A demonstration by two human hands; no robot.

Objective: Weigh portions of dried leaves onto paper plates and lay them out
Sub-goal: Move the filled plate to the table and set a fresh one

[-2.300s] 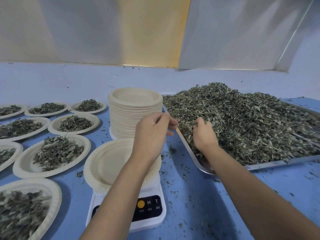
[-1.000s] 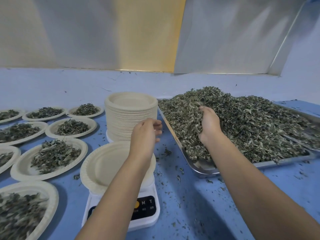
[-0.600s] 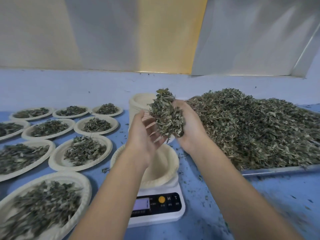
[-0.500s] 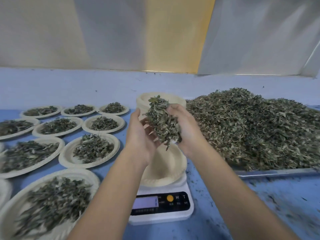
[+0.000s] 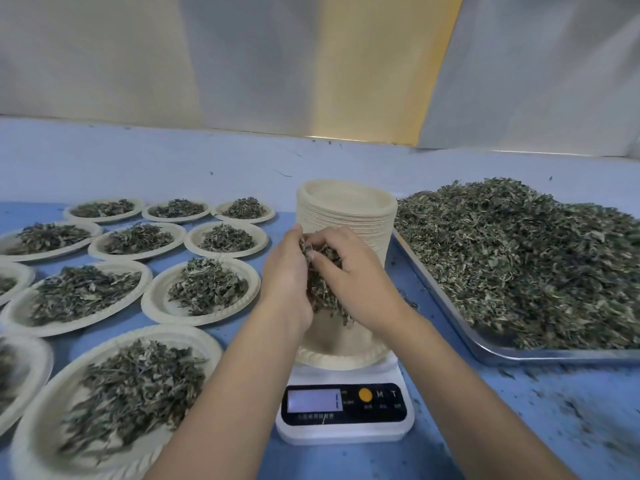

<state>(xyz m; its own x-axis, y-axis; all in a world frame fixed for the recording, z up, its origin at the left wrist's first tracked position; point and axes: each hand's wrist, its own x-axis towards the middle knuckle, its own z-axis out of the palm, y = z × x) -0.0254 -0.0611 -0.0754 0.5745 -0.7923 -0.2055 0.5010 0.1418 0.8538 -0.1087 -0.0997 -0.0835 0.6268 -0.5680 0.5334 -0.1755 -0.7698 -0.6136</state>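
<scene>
The blue worktop (image 5: 554,382) carries many paper plates (image 5: 152,303) in rows on its left half, each with dried leaves (image 5: 204,289) on it. A stack of empty plates (image 5: 346,216) stands in the middle. A white scale (image 5: 343,407) stands in front of the stack, near the front edge. A metal tray (image 5: 519,355) fills the right side. Leaf crumbs (image 5: 571,410) lie loose near the front right corner.

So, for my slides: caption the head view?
Left hand and right hand cup dried leaves over the plate on the scale, filled plates alongside.
</scene>
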